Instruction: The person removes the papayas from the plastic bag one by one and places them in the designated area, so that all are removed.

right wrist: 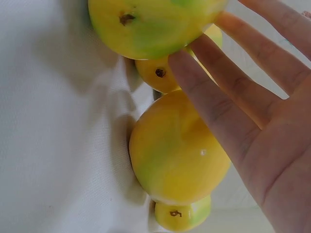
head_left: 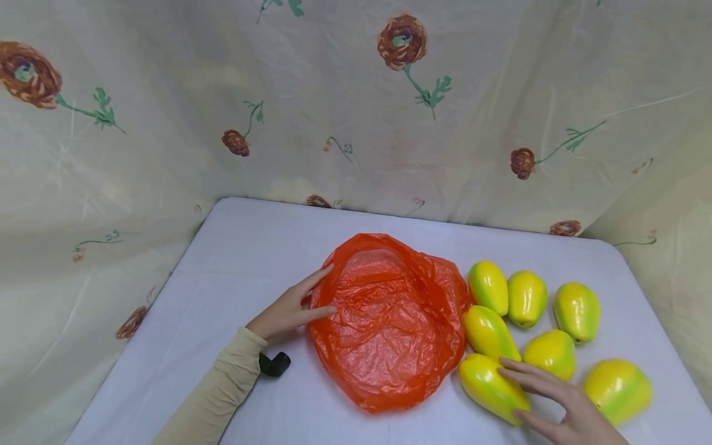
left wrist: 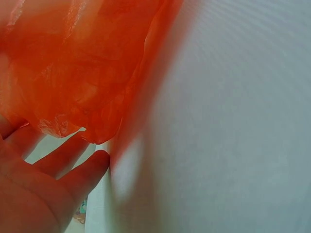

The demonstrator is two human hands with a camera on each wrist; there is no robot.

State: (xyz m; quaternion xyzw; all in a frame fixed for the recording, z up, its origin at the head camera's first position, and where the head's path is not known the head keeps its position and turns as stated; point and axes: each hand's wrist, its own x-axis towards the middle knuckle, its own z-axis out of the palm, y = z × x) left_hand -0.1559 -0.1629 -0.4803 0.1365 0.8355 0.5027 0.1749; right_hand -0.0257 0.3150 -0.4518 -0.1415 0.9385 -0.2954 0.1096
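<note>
A red plastic bag [head_left: 389,334] lies spread on the table with its mouth facing up. My left hand [head_left: 286,315] is at the bag's left rim, thumb and fingers apart and lapping over the edge. In the left wrist view, the fingers [left wrist: 90,172] are spread loosely beside the thin red film. My right hand [head_left: 562,402] reaches over the nearest yellow-green mango [head_left: 492,386], fingertips at its upper side and thumb near its lower end. The right wrist view shows those fingers [right wrist: 218,107] nearly straight, their tips against a mango [right wrist: 160,29].
Several more mangoes lie right of the bag, including one [head_left: 487,334] against its edge and another [head_left: 617,389] beyond my right hand. The white table [head_left: 250,247] ends at a flowered cloth [head_left: 334,93]. A black object [head_left: 275,364] shows at my left wrist.
</note>
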